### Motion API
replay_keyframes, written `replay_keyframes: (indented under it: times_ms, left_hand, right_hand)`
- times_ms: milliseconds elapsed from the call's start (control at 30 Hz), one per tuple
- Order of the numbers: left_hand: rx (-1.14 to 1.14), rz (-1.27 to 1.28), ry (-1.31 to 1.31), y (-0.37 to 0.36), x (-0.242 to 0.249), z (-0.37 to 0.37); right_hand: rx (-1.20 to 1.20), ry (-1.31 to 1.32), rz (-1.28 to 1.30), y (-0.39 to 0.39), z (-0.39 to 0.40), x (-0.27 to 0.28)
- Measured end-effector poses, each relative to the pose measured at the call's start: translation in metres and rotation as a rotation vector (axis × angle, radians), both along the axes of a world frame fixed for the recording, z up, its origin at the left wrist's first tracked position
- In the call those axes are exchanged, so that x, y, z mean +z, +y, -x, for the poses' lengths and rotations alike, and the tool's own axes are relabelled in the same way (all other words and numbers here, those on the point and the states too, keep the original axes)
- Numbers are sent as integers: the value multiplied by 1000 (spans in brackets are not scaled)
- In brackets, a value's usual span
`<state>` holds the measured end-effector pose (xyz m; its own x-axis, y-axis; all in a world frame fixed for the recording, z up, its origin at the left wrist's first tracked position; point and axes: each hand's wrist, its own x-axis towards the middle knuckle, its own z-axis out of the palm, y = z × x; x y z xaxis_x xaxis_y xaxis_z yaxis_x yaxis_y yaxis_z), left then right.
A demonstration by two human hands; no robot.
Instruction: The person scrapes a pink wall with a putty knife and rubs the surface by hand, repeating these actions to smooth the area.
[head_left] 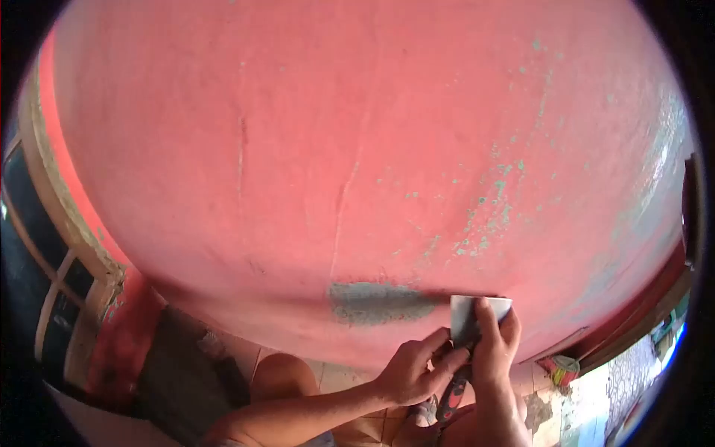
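Note:
Low in front of the pink wall (298,186), I hold a putty knife (463,319) with a wide metal blade and a black and red handle pointing down. My right hand (495,346) grips it from the right, fingers lying over the blade. From the left, my left hand (413,372) closes its fingers at the lower blade and the top of the handle. Part of the knife is hidden behind the fingers. Just left of the blade, a grey patch (380,303) shows on the wall. Higher up, greenish chipped spots (484,216) break the pink paint.
At the left stands a window frame (63,276) with dark panes beside a red ledge (126,328). Tiled floor (328,378) lies below, around my bent knees (283,376). A broom-like bundle of coloured bristles (562,370) sits at the wall's foot, lower right.

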<state>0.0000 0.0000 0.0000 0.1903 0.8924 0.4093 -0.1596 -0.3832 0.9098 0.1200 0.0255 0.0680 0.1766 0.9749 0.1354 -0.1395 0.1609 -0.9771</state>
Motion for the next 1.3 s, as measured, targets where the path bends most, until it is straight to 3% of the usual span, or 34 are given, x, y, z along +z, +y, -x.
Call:
replay_keyframes:
  times_ms: [67, 300, 500, 833, 933, 1067, 1167, 1300]
  left_hand:
    - [121, 117, -163, -1, -4, -3]
    - [397, 142, 33, 3, -9, -16]
    - [600, 72, 23, 11, -6, -19]
    - [449, 110, 91, 18, 10, -7]
    - [423, 94, 34, 13, -10, -7]
    - [461, 98, 155, 10, -9, -4]
    - [524, -40, 48, 21, -6, -18]
    - [503, -30, 37, 26, 2, -22]
  right_hand:
    - [-82, -65, -86, -1, 16, -10]
    - [-38, 196, 69, 1, 15, -48]
    - [-13, 165, 43, 4, 16, -46]
    - [-25, 151, 40, 1, 17, -41]
    - [-55, 119, 8, 2, 17, -44]
    - [-73, 84, 7, 2, 19, -46]
    - [-76, 63, -35, 5, 17, -44]
    - [-101, 57, -79, 11, 15, -32]
